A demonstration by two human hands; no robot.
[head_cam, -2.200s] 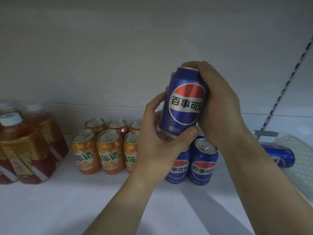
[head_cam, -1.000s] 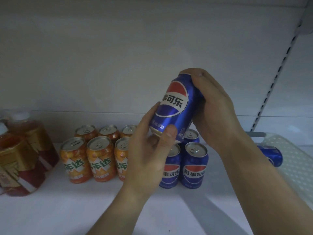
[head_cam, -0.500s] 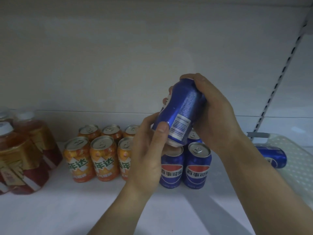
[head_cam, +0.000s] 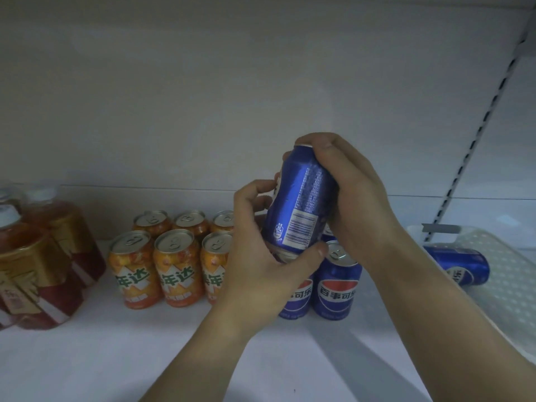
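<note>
A blue cola can (head_cam: 300, 201) is held in the air above the shelf, tilted slightly, its barcode and small print facing me. My right hand (head_cam: 356, 192) grips its top and right side, thumb over the rim. My left hand (head_cam: 258, 250) holds its bottom, thumb curled under the base. Just below stand several blue cola cans (head_cam: 338, 285) upright on the white shelf (head_cam: 116, 358), partly hidden by my hands.
Several orange soda cans (head_cam: 177, 268) stand in rows left of the cola cans. Red-brown tea bottles (head_cam: 40, 271) crowd the far left. A white perforated tray (head_cam: 510, 285) at the right holds one cola can (head_cam: 461, 265) lying on its side. A slotted upright (head_cam: 478, 129) runs up the back wall.
The can has been turned in my hands: its logo faced me earlier, now the barcode side does. It also sits a little lower and more upright.
</note>
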